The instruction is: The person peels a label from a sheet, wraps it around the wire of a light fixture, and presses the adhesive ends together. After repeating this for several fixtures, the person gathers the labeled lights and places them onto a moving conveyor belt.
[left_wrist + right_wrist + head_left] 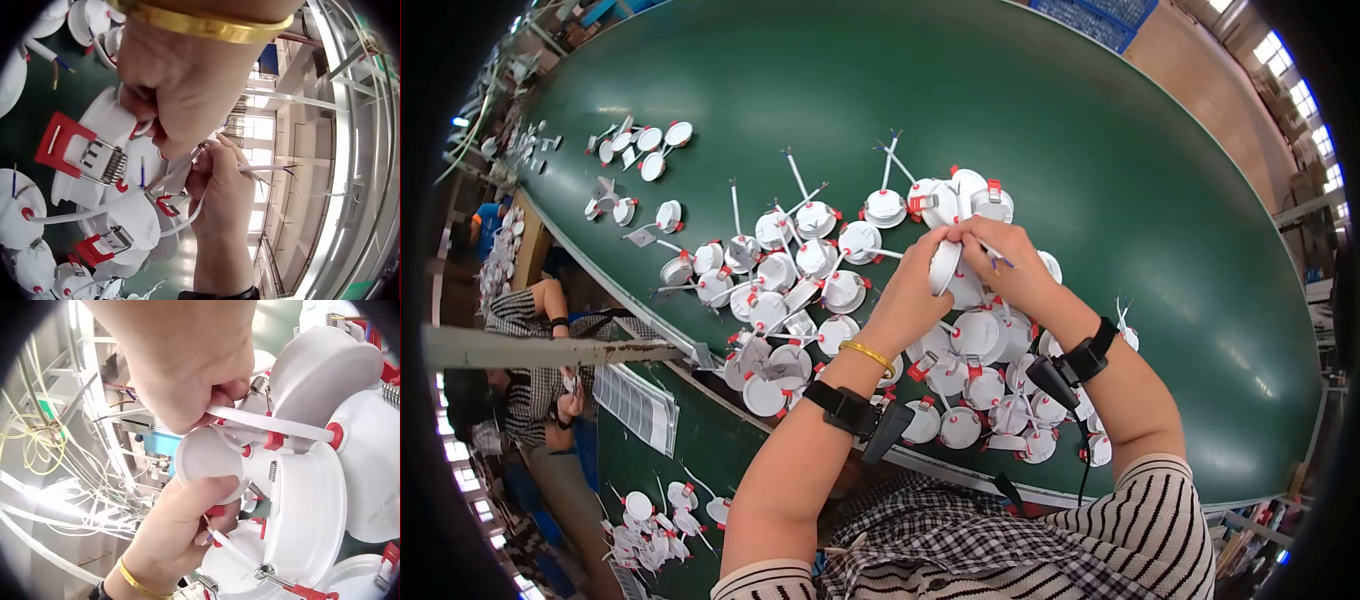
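1. Gripping a small white downlight (945, 266) above the green conveyor belt (1100, 150), the left hand (915, 295) is curling its fingers around the fixture's round rim, with the thumb (200, 490) pressing across its face in the right wrist view.
2. The right hand (1005, 262) is pinching the fixture's white cable (275, 423) between thumb and fingertips, just beside the left hand; the two hands are touching over the lamp.
3. The held downlight is hovering over the near part of the belt, directly above a crowded heap of identical white downlights (980, 335) with red spring clips (62, 140) and loose wire tails.
4. That heap is lying under and around both wrists, so the forearms are hiding part of it, and the fixtures are overlapping one another with cables crossing between them.
5. A smaller scatter of fixtures (645, 150) is lying well apart, farther up the belt to the left.
6. A gold bangle (866, 354) is sitting on the left wrist, and black straps (840, 408) are holding the wrist cameras on both arms.
7. Another person in a striped top (530, 310) is sitting beyond the belt's left edge, beside a second, lower surface carrying more lamps (650, 520).
8. Blue crates (1100, 15) are standing past the far edge of the belt.
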`<state>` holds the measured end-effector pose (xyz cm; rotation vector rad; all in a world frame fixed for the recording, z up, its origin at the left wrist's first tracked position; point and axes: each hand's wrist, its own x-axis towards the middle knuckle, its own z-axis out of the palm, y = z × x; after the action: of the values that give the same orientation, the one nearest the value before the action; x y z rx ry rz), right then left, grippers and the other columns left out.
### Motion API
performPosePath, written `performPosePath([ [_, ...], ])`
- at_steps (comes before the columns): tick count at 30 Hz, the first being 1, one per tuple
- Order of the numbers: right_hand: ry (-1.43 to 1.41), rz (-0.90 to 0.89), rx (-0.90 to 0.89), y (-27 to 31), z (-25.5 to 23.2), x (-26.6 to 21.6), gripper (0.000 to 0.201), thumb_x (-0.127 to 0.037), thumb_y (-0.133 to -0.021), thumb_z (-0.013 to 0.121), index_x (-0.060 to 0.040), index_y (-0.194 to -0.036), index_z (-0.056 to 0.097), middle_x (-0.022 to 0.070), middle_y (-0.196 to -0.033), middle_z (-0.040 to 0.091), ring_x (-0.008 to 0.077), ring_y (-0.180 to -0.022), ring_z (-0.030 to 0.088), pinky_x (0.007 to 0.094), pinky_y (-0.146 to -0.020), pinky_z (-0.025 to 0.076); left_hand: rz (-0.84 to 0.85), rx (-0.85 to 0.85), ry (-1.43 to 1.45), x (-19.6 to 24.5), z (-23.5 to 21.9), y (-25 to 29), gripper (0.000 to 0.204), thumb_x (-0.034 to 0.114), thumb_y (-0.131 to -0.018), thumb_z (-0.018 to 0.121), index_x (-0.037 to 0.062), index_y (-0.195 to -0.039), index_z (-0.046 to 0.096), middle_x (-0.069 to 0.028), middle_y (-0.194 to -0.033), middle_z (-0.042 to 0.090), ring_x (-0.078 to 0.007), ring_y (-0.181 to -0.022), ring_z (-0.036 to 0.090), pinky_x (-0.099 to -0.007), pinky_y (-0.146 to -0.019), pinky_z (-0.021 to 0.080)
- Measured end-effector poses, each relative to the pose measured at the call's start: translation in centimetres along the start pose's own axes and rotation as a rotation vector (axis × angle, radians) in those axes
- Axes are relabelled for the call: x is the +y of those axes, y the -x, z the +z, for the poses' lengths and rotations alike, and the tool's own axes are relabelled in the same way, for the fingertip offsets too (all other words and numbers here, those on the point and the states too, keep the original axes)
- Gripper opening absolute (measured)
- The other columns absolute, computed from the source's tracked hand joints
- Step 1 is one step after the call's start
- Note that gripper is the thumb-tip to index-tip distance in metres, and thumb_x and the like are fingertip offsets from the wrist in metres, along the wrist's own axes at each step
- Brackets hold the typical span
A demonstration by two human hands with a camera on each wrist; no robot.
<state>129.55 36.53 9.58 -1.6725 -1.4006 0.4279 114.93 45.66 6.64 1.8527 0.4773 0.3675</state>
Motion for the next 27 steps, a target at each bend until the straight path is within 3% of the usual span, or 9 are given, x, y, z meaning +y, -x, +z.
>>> performPosePath([
  [5, 0.073, -0.078, -0.014, -2.1, -1.7, -7.2, 0.016, -0.008, -0.088, 0.05, 0.0003, -0.094, 0.062, 0.015, -0.085, 0.065, 0.0265, -0.073, 0.063, 0.0329, -0.071, 0.05, 0.185, 0.138, -0.05, 4.5, -3.4, 1.7, 0.068, -0.008, -0.07, 0.054, 0.0051, -0.134, 0.038, -0.0147, -0.126, 0.05, -0.0294, -0.116, 0.051, -0.0341, -0.097, 0.041],
  [6, 0.103, -0.266, 0.055, -2.7, -1.3, -8.2, 0.018, -0.01, -0.089, 0.05, 0.0, -0.096, 0.062, 0.0156, -0.087, 0.065, 0.0266, -0.076, 0.063, 0.0327, -0.073, 0.05, 0.237, 0.188, -0.058, 5.7, -4.4, 2.3, 0.068, -0.009, -0.068, 0.053, 0.0044, -0.134, 0.038, -0.0158, -0.127, 0.049, -0.0318, -0.119, 0.048, -0.0359, -0.101, 0.038],
  [7, 0.145, -0.27, -0.009, -2.9, -1.6, -10.1, 0.031, 0.006, -0.072, 0.051, -0.0004, -0.1, 0.061, 0.0168, -0.09, 0.064, 0.0342, -0.084, 0.064, 0.0362, -0.074, 0.05, 0.271, 0.194, -0.069, 6.9, -5.7, 3.3, 0.07, -0.009, -0.067, 0.054, 0.0048, -0.134, 0.038, -0.0161, -0.128, 0.049, -0.0322, -0.121, 0.046, -0.0367, -0.102, 0.037],
  [9, 0.193, -0.183, 0.032, -3.3, -0.2, -14.8, 0.02, -0.016, -0.089, 0.051, -0.0036, -0.099, 0.063, 0.0167, -0.091, 0.066, 0.0305, -0.081, 0.066, 0.0358, -0.072, 0.051, 0.341, 0.237, -0.057, 9.0, -8.4, 5.9, 0.072, -0.009, -0.064, 0.054, 0.0055, -0.133, 0.039, -0.0165, -0.129, 0.046, -0.0324, -0.124, 0.044, -0.0372, -0.103, 0.036],
  [14, 0.155, -0.287, -0.021, -3.1, 6.5, -27.0, 0.016, -0.006, -0.09, 0.048, 0.0017, -0.093, 0.061, 0.0114, -0.081, 0.064, 0.0146, -0.075, 0.06, 0.027, -0.071, 0.047, 0.283, 0.469, -0.137, 12.6, -15.6, 18.1, 0.073, -0.007, -0.066, 0.057, 0.0076, -0.134, 0.034, -0.0206, -0.124, 0.044, -0.0394, -0.116, 0.046, -0.0404, -0.098, 0.042],
  [19, -0.021, -0.517, -0.236, -0.2, 19.1, -38.7, 0.017, 0.001, -0.085, 0.048, 0.0024, -0.095, 0.06, 0.0117, -0.082, 0.063, 0.0161, -0.074, 0.06, 0.0271, -0.07, 0.046, 0.184, 0.752, -0.222, 12.9, -22.5, 35.4, 0.074, -0.006, -0.068, 0.06, 0.0096, -0.135, 0.033, -0.0203, -0.121, 0.045, -0.0391, -0.112, 0.05, -0.04, -0.09, 0.046],
  [23, -0.159, -0.7, -0.547, 6.0, 32.0, -48.9, 0.023, -0.001, -0.081, 0.048, -0.0005, -0.102, 0.059, 0.0124, -0.082, 0.062, 0.022, -0.075, 0.059, 0.033, -0.07, 0.047, 0.066, 0.959, -0.343, 10.8, -26.6, 52.9, 0.074, -0.007, -0.068, 0.06, 0.0092, -0.136, 0.036, -0.0168, -0.132, 0.044, -0.0354, -0.125, 0.043, -0.038, -0.093, 0.045],
  [25, -0.313, -0.688, -0.79, 9.5, 39.1, -52.7, 0.031, 0.002, -0.069, 0.053, 0.0017, -0.1, 0.057, 0.0106, -0.076, 0.058, 0.0215, -0.072, 0.056, 0.0329, -0.071, 0.046, -0.055, 1.041, -0.39, 8.8, -27.7, 61.8, 0.077, -0.008, -0.068, 0.057, 0.0097, -0.139, 0.033, -0.0152, -0.134, 0.043, -0.0293, -0.127, 0.042, -0.0346, -0.096, 0.044],
  [27, -0.4, -0.808, -0.852, 13.7, 47.1, -55.7, 0.045, 0.011, -0.058, 0.053, 0.0021, -0.101, 0.057, 0.0135, -0.078, 0.058, 0.0324, -0.079, 0.06, 0.0368, -0.074, 0.047, -0.201, 1.091, -0.323, 7.8, -28.4, 70.5, 0.075, -0.009, -0.069, 0.056, 0.0072, -0.139, 0.034, -0.0138, -0.137, 0.042, -0.0255, -0.129, 0.04, -0.0336, -0.102, 0.038],
])
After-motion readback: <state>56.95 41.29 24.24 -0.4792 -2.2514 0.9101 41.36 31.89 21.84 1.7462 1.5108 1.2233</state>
